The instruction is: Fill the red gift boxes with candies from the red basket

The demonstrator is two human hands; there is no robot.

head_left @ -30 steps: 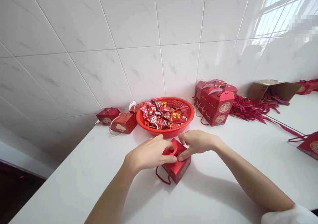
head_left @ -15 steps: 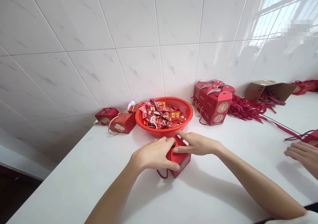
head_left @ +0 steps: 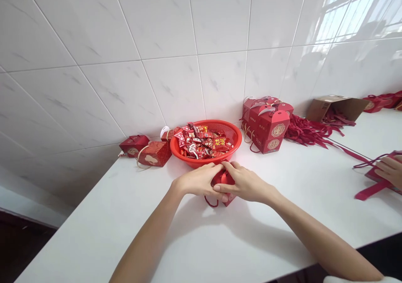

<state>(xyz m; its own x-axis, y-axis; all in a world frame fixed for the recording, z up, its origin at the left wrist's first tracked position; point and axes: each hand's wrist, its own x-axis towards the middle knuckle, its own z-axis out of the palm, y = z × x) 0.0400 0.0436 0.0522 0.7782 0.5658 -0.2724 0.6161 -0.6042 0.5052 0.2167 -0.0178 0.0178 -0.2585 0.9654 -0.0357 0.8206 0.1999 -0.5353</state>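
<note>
A small red gift box [head_left: 230, 199] with a dark red cord loop stands on the white table, right in front of the candy basket. My left hand [head_left: 201, 181] wraps round its left side, thumb along the near face. From the right, my right hand [head_left: 248, 182] holds the top flaps, its thumb and fingers curled over them. Both hands hide much of the box. Just behind, the red plastic basket [head_left: 237, 142] is heaped with red-wrapped candies [head_left: 201, 142].
Two red boxes [head_left: 153, 153] lie left of the basket. Right of it stand stacked red boxes [head_left: 266, 126], a heap of red ribbons [head_left: 301, 131] and an open cardboard box [head_left: 317, 109]. Another person's hand [head_left: 391, 170] rests on a red box at the far right.
Both hands have closed in round the box, which sits slightly farther back, nearer the basket. At the right, the other person's hand and box have shifted, and a ribbon end now shows.
</note>
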